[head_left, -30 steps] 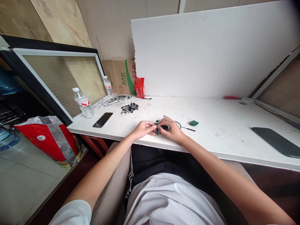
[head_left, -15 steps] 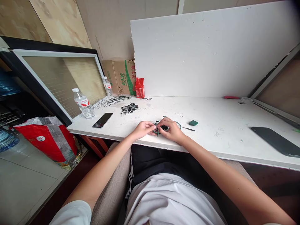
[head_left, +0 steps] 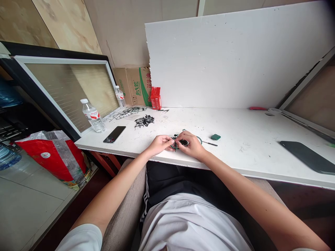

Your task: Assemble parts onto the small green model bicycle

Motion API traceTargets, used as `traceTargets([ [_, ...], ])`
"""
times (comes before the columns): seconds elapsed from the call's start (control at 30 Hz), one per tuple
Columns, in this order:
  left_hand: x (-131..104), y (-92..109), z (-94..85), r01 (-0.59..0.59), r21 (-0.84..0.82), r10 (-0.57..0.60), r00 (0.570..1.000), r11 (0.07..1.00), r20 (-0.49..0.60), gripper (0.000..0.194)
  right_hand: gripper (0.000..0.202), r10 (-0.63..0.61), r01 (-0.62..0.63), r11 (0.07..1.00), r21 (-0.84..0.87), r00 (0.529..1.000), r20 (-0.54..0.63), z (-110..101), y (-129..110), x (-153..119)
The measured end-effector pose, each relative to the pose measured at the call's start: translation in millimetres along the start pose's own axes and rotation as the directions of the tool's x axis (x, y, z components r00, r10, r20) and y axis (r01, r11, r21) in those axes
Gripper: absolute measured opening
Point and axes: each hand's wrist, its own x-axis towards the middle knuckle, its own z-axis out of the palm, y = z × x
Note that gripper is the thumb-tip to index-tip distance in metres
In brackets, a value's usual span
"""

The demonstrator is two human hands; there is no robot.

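Near the table's front edge, a small green and black model bicycle (head_left: 184,142) lies between my hands, partly covered by them. My left hand (head_left: 161,143) is closed at the bicycle's left wheel, thumb and fingers pinched on it. Over the middle of the model, my right hand (head_left: 190,143) is also closed, its thumb and fingertips meeting near the left fingertips. Any tiny part in the right fingertips is hidden. Just right of the model lies a thin dark tool (head_left: 210,143), and beyond it a dark green block (head_left: 215,137).
A black phone (head_left: 114,134) and a water bottle (head_left: 91,115) are on the left of the white table (head_left: 235,153). Black model parts (head_left: 144,120) and sprues (head_left: 128,112) lie farther back. A red box (head_left: 156,98) stands behind; a dark flat case (head_left: 306,157) lies right.
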Motion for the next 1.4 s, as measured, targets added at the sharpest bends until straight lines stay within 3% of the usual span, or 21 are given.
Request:
traceTargets([
  [0.43,4.7,-7.5,1.1,-0.037,-0.096,0.030,0.997,0.995,-0.070,0.047,0.013,-0.012,0.008,0.995,-0.101,0.999,-0.037,4.2,2.4,-0.1],
  [0.6,9.7,-14.3,-0.4,-0.034,-0.119,0.017,0.990,0.992,-0.139,0.045,0.011,-0.023,-0.004,0.992,-0.123,0.975,-0.221,-3.5,-1.0,1.4],
  [0.67,11.4,-15.7,-0.6,-0.046,-0.148,0.020,0.984,0.988,-0.175,0.044,0.009,-0.005,-0.019,0.995,-0.095,0.970,-0.245,-9.4,-1.8,1.1],
  [0.8,12.2,-15.5,0.2,-0.084,-0.193,0.033,0.966,0.978,-0.256,0.042,0.010,0.105,-0.107,0.994,-0.038,0.993,-0.053,-21.7,-1.9,-0.2],
  [1.0,9.2,-14.9,2.5,-0.136,-0.158,0.075,0.936,0.978,-0.344,0.043,0.018,0.151,-0.106,0.975,-0.194,0.960,0.235,-22.2,5.5,-3.5],
  [1.2,9.2,-16.5,2.8,-0.150,-0.129,0.095,0.929,0.980,-0.359,0.047,0.019,0.161,-0.105,0.960,-0.260,0.965,0.205,-6.6,14.4,-8.5],
  [1.4,9.0,-17.1,2.9,-0.150,-0.086,0.112,0.931,0.985,-0.348,0.052,0.019,0.186,-0.120,0.946,-0.300,0.962,0.199,-4.0,9.8,-7.5],
])
